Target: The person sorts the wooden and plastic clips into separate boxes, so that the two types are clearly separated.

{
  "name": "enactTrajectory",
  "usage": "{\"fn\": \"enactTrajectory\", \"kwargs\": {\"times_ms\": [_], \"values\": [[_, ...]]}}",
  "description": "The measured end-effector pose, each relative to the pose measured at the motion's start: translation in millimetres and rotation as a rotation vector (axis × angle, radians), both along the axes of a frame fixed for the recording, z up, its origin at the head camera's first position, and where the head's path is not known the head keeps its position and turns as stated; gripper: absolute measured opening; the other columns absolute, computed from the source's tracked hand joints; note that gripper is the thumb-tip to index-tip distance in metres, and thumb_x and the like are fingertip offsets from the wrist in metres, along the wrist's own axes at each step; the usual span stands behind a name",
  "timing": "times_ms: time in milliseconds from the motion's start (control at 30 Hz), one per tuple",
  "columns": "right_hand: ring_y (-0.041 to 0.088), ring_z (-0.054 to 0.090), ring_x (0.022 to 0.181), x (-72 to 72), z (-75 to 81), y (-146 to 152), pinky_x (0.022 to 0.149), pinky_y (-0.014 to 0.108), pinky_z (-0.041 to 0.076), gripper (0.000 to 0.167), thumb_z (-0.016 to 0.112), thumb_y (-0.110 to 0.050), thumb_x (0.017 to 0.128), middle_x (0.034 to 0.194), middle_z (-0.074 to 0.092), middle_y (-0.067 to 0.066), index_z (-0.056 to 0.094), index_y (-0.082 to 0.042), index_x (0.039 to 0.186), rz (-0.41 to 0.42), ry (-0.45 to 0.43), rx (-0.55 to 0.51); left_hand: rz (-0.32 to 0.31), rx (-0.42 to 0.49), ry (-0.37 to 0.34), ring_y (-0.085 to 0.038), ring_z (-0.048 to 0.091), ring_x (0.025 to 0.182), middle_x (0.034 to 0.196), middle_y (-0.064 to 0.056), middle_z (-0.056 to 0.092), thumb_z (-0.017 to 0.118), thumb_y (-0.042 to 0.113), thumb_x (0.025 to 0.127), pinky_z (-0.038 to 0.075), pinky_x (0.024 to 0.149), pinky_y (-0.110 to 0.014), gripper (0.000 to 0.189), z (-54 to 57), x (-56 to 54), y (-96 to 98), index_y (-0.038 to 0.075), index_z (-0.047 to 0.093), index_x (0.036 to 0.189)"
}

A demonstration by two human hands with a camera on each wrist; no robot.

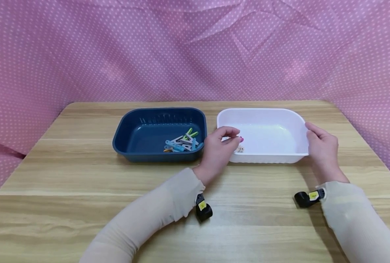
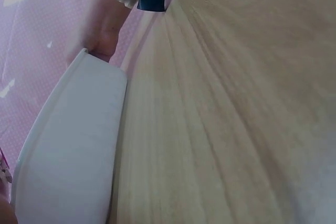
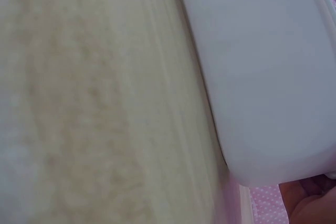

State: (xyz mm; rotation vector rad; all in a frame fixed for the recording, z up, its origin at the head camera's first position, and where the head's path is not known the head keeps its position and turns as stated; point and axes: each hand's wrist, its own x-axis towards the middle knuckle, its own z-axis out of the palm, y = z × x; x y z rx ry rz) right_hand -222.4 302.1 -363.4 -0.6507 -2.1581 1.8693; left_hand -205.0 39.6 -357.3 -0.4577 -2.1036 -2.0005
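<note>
My left hand (image 1: pixel 218 148) is over the near left corner of the white basin (image 1: pixel 263 158), pinching a small pink clothespin (image 1: pixel 242 139) between thumb and fingers. Most of the clothespin is hidden by those fingers. Just below it, a few beige clothespins (image 1: pixel 240 149) lie in that corner, partly covered by the hand. At the basin's right end, my right hand (image 1: pixel 324 148) grips the rim. The left wrist view shows the basin's outer wall (image 2: pixel 68 140) standing on the table, with the right hand (image 2: pixel 102 40) at its far end.
A dark blue basin (image 1: pixel 162 157) stands left of the white one, close behind my left wrist. Several clothespins (image 1: pixel 181 143) in blue, grey and green lie piled in its right part. Both basins rest on a wooden table (image 1: pixel 66 190), with a pink dotted curtain (image 1: pixel 181 54) behind.
</note>
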Motion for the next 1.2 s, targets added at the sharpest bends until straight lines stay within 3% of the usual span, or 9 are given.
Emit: {"fn": "enactTrajectory", "kwargs": {"times_ms": [200,467,600,800,1000,1200], "values": [[0.013,0.036,0.131,0.5,0.0,0.3,0.104,0.023,0.035,0.041,0.042,-0.026,0.096,0.147,0.034,0.000,0.047,-0.018,0.136,-0.001,0.008,0.009,0.000,-0.047,0.003,-0.011,0.062,0.090,0.103,-0.016,0.065,0.065,0.002,0.084,0.051,0.083,-0.017,0.018,2.4,0.1,-0.8,-0.003,0.065,0.101],[0.014,0.033,0.134,0.9,1.2,-0.6,0.108,0.030,0.031,0.040,0.041,-0.026,0.097,0.149,0.032,-0.001,0.046,-0.020,0.136,0.000,-0.001,-0.008,-0.034,-0.060,-0.028,-0.025,0.062,0.102,0.108,-0.011,0.065,0.065,0.002,0.084,0.051,0.084,-0.018,0.022,7.6,4.6,-6.7,0.000,0.065,0.106],[0.015,0.033,0.134,0.5,1.6,-0.8,0.108,0.031,0.031,0.040,0.041,-0.026,0.097,0.149,0.031,-0.001,0.045,-0.020,0.137,0.001,-0.009,0.000,-0.038,-0.089,-0.034,-0.023,0.062,0.102,0.108,-0.005,0.066,0.065,0.004,0.084,0.051,0.082,-0.018,0.022,11.2,8.4,-16.3,0.004,0.066,0.106],[0.014,0.035,0.132,0.1,1.6,-0.1,0.105,0.025,0.034,0.040,0.042,-0.026,0.097,0.148,0.033,-0.001,0.047,-0.019,0.136,0.000,0.014,-0.027,-0.076,-0.108,-0.026,-0.019,0.062,0.101,0.110,-0.010,0.066,0.064,0.004,0.085,0.051,0.086,-0.020,0.022,15.5,12.6,-31.0,0.002,0.066,0.107],[0.011,0.040,0.128,-0.2,1.2,-0.3,0.095,0.015,0.041,0.040,0.044,-0.027,0.096,0.146,0.038,0.000,0.048,-0.018,0.135,-0.015,0.012,0.001,-0.114,-0.128,-0.091,-0.013,0.061,0.102,0.113,-0.012,0.065,0.063,0.004,0.086,0.049,0.088,-0.019,0.025,13.2,17.2,-41.1,0.003,0.065,0.110],[0.012,0.040,0.128,-0.4,0.8,0.3,0.093,0.013,0.042,0.041,0.045,-0.027,0.095,0.146,0.037,0.001,0.048,-0.018,0.135,-0.012,0.012,0.000,-0.147,-0.163,-0.110,-0.012,0.060,0.108,0.119,-0.011,0.063,0.064,0.006,0.086,0.049,0.089,-0.019,0.030,10.1,24.2,-51.5,0.004,0.064,0.116]]}}
